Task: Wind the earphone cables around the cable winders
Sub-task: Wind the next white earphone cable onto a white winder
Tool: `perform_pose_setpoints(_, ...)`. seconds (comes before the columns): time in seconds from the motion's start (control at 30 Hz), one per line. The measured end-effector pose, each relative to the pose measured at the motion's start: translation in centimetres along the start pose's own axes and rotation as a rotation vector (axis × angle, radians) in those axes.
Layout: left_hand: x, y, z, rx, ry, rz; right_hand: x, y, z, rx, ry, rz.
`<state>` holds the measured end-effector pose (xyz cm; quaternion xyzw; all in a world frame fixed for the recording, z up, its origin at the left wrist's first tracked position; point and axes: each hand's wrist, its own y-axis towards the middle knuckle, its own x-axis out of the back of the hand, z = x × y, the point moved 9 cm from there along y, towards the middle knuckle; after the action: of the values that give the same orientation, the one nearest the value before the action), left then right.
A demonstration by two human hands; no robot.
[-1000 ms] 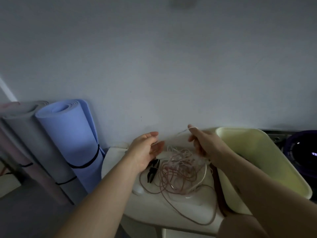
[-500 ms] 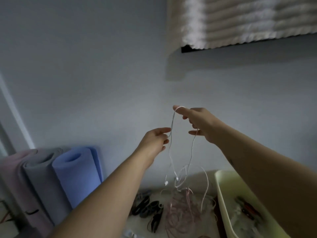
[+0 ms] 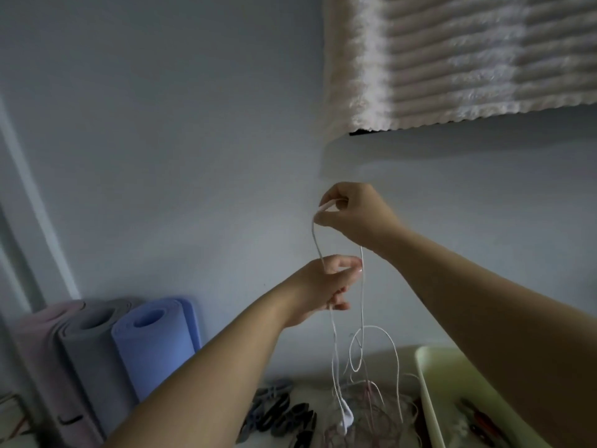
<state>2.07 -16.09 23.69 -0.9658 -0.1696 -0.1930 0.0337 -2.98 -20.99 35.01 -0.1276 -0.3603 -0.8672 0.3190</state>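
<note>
- Three rolled mats (image 3: 97,357), pink, grey and blue, stand on end against the wall at far left.
- Several dark cable winders (image 3: 284,412) lie in a loose group on the pale bench (image 3: 316,376), below the person's left forearm; none of them has cable on it.
- The left hand (image 3: 326,289) is raised well above the bench, its fingers curled round one strand of a thin white earphone cable (image 3: 362,302), which runs in at the top of the fist and out at the bottom.
- The cable hangs in the air in front of the wall. From the left hand one strand drops to a small white piece (image 3: 347,418) just over the bench; a second strand falls beside the hand, makes a loop and trails down.
- A tangle of pinkish cables (image 3: 371,405) lies heaped on the bench under the hanging white one.
- The right hand (image 3: 352,215), higher than the left and apart from it, pinches the top bend of the white cable between thumb and forefinger.
- A pale yellow-green tray (image 3: 423,383) sits at the bench's right end, a few dark items inside, too blurred to tell.
- A ribbed, fuzzy cream cloth (image 3: 468,59) hangs on the wall at upper right.
</note>
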Motion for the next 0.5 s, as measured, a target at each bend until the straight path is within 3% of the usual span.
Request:
perform_pose_setpoints(0.1,0.8,0.2,0.0,0.022,0.094,-0.07,0.3,0.1,0.4,0.067,-0.016,-0.055)
perform_pose_setpoints(0.17,2.0,0.3,-0.1,0.029,0.028,-0.121,0.8,0.1,-0.3,0.058,0.023,-0.11)
perform_pose_setpoints(0.27,2.6,0.3,-0.7,0.006,-0.036,-0.06,1.2,-0.1,-2.6,-0.017,0.103,-0.166)
perform_pose_setpoints(0.37,2.3,0.4,-0.8,0.039,0.096,-0.031,1.4,0.0,-3.7,-0.074,0.192,-0.2)
perform_pose_setpoints(0.5,0.2,0.5,-0.5,0.042,0.356,0.052,0.7,0.9,-1.4,-0.02,0.255,-0.142)
